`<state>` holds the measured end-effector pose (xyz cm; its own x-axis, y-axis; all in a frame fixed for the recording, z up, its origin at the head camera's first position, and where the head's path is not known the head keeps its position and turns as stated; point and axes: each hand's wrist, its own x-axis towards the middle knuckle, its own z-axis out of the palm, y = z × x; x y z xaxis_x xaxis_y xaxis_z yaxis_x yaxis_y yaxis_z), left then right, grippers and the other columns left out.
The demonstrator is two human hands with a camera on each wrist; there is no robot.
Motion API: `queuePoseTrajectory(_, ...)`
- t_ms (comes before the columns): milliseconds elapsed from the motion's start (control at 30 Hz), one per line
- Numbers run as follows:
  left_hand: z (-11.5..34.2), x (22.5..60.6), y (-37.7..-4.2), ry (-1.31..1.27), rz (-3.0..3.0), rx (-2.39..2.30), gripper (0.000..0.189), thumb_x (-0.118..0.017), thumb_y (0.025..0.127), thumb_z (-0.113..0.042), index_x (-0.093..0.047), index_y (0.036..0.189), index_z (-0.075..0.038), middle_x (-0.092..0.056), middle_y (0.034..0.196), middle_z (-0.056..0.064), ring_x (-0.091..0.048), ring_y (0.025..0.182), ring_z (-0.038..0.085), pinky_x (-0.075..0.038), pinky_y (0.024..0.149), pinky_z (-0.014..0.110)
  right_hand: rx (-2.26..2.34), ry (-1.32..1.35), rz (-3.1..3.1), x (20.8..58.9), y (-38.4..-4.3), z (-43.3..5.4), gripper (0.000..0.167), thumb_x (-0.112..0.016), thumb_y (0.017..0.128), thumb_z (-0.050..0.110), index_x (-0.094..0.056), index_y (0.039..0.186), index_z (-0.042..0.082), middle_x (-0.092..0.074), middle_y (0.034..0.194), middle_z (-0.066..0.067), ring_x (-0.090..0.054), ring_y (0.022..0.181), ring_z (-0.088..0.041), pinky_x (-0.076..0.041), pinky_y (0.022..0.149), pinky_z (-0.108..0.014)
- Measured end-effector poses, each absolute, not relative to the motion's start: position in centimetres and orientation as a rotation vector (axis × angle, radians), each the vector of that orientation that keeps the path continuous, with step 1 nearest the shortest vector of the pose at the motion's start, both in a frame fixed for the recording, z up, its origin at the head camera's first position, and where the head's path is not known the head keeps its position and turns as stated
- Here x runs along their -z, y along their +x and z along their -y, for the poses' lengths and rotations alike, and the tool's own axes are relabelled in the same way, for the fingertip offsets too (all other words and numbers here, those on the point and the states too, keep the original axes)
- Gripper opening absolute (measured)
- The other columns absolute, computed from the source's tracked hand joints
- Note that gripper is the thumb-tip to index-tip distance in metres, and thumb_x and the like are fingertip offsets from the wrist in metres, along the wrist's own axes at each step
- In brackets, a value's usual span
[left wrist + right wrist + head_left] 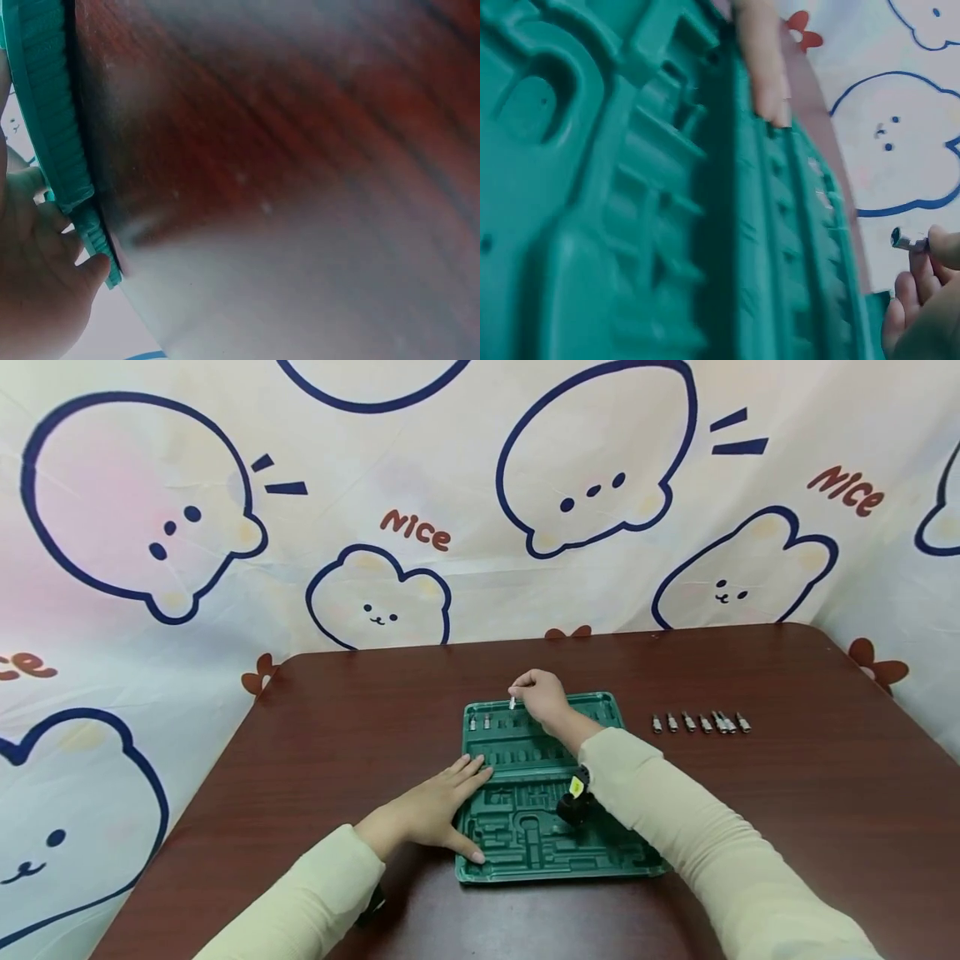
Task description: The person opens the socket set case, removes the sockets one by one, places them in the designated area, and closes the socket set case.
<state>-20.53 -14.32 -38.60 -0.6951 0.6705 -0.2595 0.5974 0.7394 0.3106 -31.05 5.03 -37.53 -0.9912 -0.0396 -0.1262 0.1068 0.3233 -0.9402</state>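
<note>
A green plastic tool case [532, 822] lies unfolded on the table, its moulded recesses facing up. Over its far edge, my right hand [545, 697] pinches a small silver socket [909, 240] between thumb and fingertips; the hollow end shows in the right wrist view. Two sockets [480, 722] stand in the far-left recesses of the case. With fingers spread, my left hand [435, 806] rests on the case's left edge, the thumb near the front corner. In the left wrist view, that hand's fingers lie along the case's side.
Right of the case, several silver sockets [697, 723] are set in a row on the brown table [810, 793]. A cartoon-print cloth [480, 593] hangs behind the table. My right forearm [675, 802] crosses over the case's right part and hides some recesses.
</note>
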Motion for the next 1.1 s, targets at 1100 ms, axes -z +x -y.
queuePoseTrajectory(1100, 14.0, 38.4, -20.5, 1.021, -2.567, -0.235, 0.106, -0.056, 0.061, -0.067, -0.011, 0.140, -0.013, -0.003, 0.144, 0.009, 0.001, 0.129, 0.026, -0.019, 0.099, 0.043, 1.908, 0.167, -2.418, 36.9, -26.4, -27.9, 0.030, -0.049, 0.089, 0.024, -0.047, 0.103, -0.002, -0.053, 0.077, 0.011, -0.053, 0.072, -0.004, -0.044, 0.070, -0.027)
